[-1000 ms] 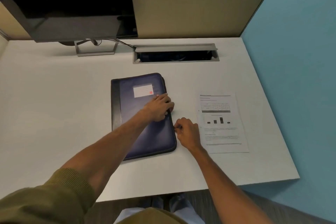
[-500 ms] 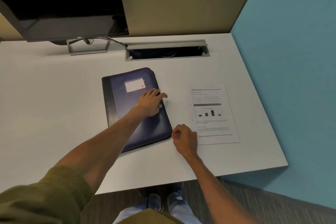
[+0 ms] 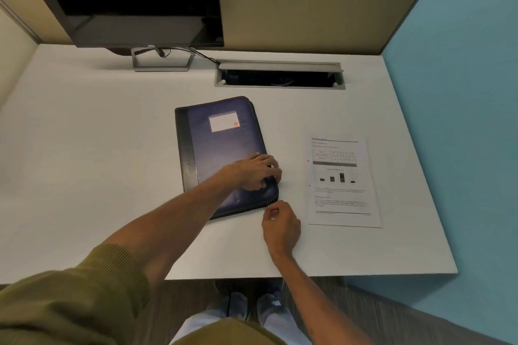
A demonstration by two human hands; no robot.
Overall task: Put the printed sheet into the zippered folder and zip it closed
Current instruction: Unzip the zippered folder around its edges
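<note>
A dark blue zippered folder (image 3: 221, 148) with a white label lies closed and flat in the middle of the white desk (image 3: 98, 176). My left hand (image 3: 256, 172) lies on its right edge, fingers curled over the side. My right hand (image 3: 280, 225) pinches the small metal zipper pull (image 3: 268, 206) at the folder's near right corner. The printed sheet (image 3: 340, 182), with a table, a bar chart and text, lies flat on the desk to the right of the folder, apart from both hands.
A black monitor (image 3: 126, 0) on a metal stand sits at the back left, its cable running to an open cable tray (image 3: 280, 75) at the back. A beige partition (image 3: 308, 14) stands behind. The desk's right edge meets a blue wall (image 3: 462, 120).
My right hand has drawn the zipper pull down the folder's right side to its near right corner. My left hand has slid down the right edge toward me.
</note>
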